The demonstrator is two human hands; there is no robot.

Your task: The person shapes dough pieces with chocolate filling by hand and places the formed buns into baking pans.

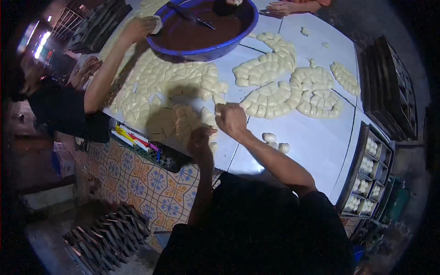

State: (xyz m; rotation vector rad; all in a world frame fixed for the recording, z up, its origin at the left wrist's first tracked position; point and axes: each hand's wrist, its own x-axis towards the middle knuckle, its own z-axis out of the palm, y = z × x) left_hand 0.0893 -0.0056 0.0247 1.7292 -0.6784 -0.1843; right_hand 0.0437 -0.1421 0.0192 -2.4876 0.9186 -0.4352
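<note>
Near the table's front edge, my right hand (232, 120) is closed, its fingers curled over a piece of dough (219, 99) at the end of a pale strip. Just left of it and lower, my left hand (200, 141) hangs in shadow over the front of the dough. Its fingers are bent inward; whatever they hold is hidden. A broad sheet of flattened dough pieces (160, 75), pressed close together, spreads to the left. Curved rows of cut dough (270, 101) lie to the right. Several small dough balls (269, 137) sit beside my right forearm.
A blue basin (201, 54) of brown filling stands at the back. At left, a co-worker's hand (140, 30) holds dough by its rim; another person's hand (282, 8) rests at the far edge. Compartmented trays (341, 205) with dough balls stand right. A crate (172, 164) hangs by the front edge.
</note>
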